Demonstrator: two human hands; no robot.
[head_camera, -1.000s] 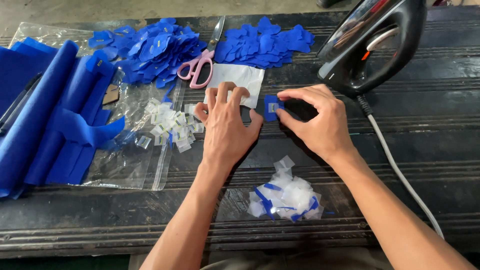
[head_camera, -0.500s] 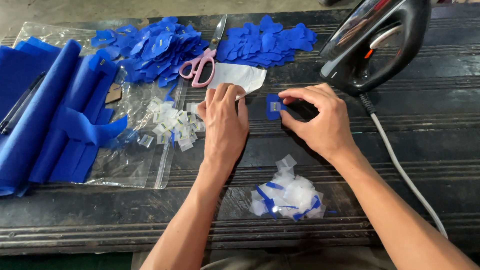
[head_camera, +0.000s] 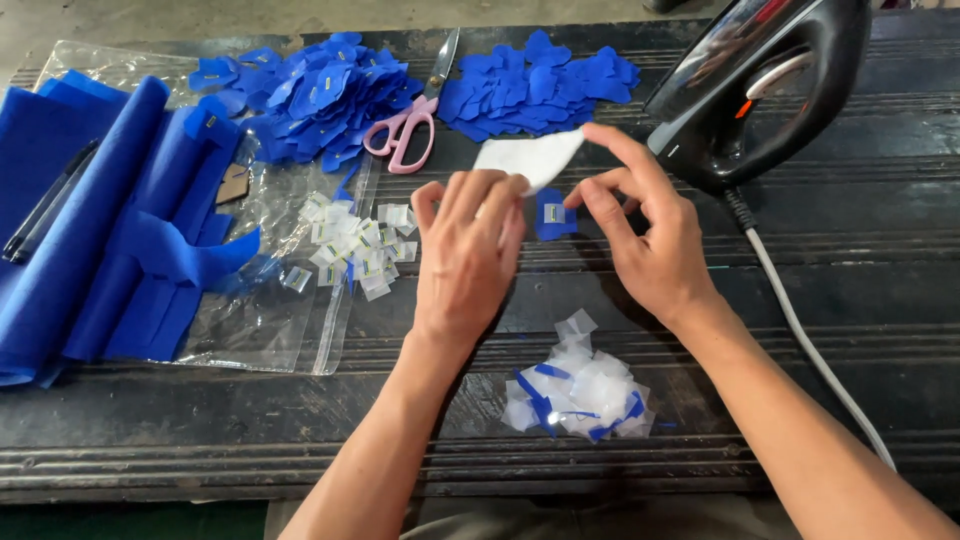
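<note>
Above the small blue patch (head_camera: 551, 213), the left hand (head_camera: 467, 260) and right hand (head_camera: 640, 232) pinched a white sheet (head_camera: 530, 158), lifting it clear to expose the patch.

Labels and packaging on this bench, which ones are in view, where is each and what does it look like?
Small labels: loose heap left of left hand, whitish squares.
Label on blue patch: between both hands, tiny pale rectangle.
Clear plastic bag: flat under the labels, transparent, zip edge.
No signs or screens.

left hand (head_camera: 465, 255), right hand (head_camera: 640, 235) (lifting white sheet (head_camera: 530, 158))
</note>
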